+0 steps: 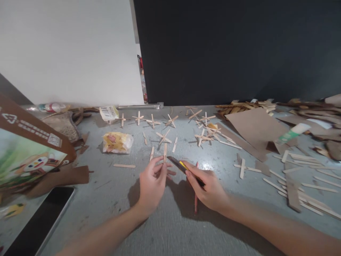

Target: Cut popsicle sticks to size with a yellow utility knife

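In my left hand (153, 183) a short wooden craft stick (165, 152) stands upright, pinched between thumb and fingers, with a dark slit or mark along it. My right hand (209, 185) is wrapped round a black and yellow utility knife (183, 168). Its dark blade points left, with the tip close to the stick; whether they touch I cannot tell. A red pencil-like stick (196, 199) lies on the table partly under my right hand. Just beyond my left hand are another cut stick (152, 153) and a small stick piece (174, 144).
Several crossed stick pieces (138, 118) stand along the back. Loose sticks (311, 202), brown cardboard (258, 128) and a green-white tube (294, 133) lie at right. A phone (44, 220), a brown printed bag (32, 142) and a yellow packet (117, 143) are at left.
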Motion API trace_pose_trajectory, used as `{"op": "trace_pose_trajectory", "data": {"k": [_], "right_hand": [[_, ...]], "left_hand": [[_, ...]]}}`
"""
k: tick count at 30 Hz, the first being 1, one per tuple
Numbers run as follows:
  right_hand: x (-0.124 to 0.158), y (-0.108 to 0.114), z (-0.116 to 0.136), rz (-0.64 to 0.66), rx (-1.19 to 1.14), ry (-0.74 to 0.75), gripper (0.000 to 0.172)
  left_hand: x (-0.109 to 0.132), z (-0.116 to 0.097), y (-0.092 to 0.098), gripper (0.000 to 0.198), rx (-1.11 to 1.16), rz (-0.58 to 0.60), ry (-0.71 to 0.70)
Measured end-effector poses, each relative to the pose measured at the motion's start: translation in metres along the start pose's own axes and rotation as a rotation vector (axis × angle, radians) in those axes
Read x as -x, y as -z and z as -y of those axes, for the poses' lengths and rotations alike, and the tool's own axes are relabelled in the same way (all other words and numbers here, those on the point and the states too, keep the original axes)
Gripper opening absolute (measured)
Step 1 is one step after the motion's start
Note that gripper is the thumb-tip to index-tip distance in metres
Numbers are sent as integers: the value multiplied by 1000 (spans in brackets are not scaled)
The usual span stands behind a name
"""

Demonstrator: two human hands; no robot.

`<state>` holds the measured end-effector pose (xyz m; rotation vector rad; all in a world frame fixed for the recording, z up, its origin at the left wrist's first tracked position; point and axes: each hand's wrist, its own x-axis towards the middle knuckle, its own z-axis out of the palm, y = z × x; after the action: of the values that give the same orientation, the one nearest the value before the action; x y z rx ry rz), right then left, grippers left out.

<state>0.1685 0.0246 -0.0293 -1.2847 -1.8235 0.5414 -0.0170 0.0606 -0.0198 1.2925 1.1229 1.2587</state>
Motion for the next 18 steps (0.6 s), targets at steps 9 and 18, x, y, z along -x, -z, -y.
{"op": "trace_pose_trajectory", "data": {"k": [9,18], "right_hand": [[-1,-2,-1,-9,44,-9,48],[-3,0,9,77,9,-156,50]], "left_hand": [[0,5,1,42,-33,12,-43],[-2,11,3,41,-96,-6,-31]]}}
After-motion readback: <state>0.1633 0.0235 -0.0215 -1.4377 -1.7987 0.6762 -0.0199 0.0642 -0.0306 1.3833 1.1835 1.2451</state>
